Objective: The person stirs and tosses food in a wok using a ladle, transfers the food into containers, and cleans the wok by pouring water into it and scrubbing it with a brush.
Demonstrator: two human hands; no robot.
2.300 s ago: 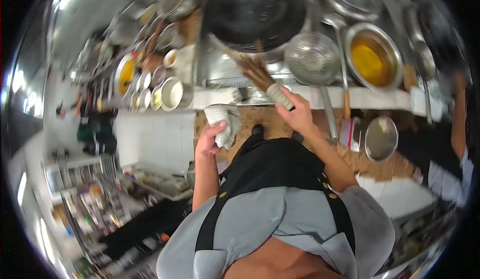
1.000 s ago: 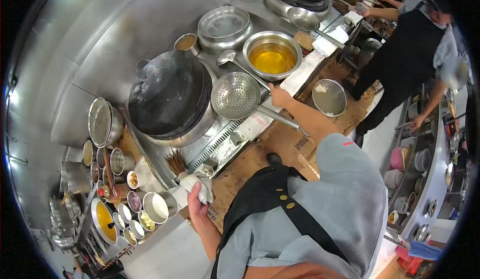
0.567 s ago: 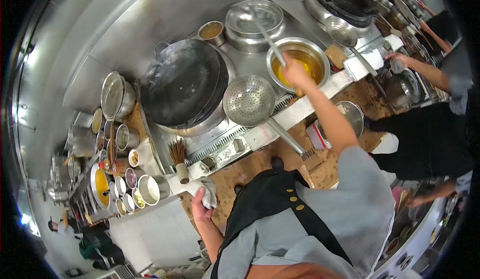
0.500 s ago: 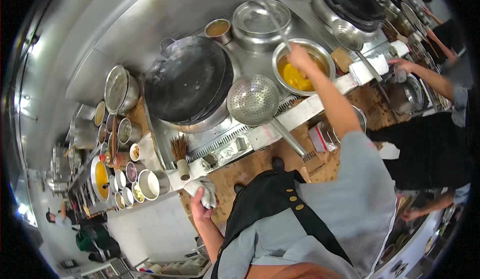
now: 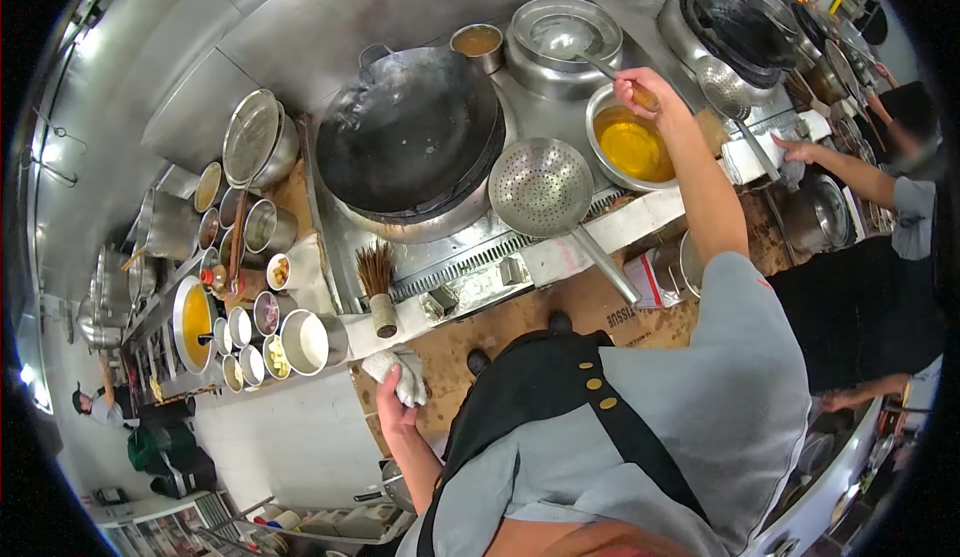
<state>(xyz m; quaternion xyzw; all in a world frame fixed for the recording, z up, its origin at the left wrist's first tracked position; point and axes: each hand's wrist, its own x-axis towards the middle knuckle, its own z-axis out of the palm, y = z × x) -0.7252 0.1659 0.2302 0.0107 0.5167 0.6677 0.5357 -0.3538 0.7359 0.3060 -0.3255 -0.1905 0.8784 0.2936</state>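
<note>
My right hand [image 5: 643,94] is closed around the wooden handle of a ladle [image 5: 598,61]. Its metal shaft slants up and left, and its bowl end is over the round steel pot [image 5: 520,45]. Just below that hand sits a steel basin [image 5: 595,147] of yellow-orange liquid. A folded whitish cloth [image 5: 408,381] is gripped in my left hand [image 5: 393,405], beside the counter's front edge. Between my hands, a large perforated strainer [image 5: 541,189] lies with its handle reaching over that edge. A big black wok [image 5: 410,137] rests on the burner, wisps of steam or smoke at its upper left.
A bamboo brush [image 5: 378,287] lies at the counter edge. To the left stand several ingredient containers [image 5: 304,343] and a white bowl of orange liquid [image 5: 193,325]. Another wok [image 5: 725,32] and strainer [image 5: 722,87] are at right, near a co-worker's hand [image 5: 797,149].
My right hand has moved up and right from over the basin, with the ladle bowl coming down into the steel pot. The view has shifted slightly. My left hand still holds the cloth.
</note>
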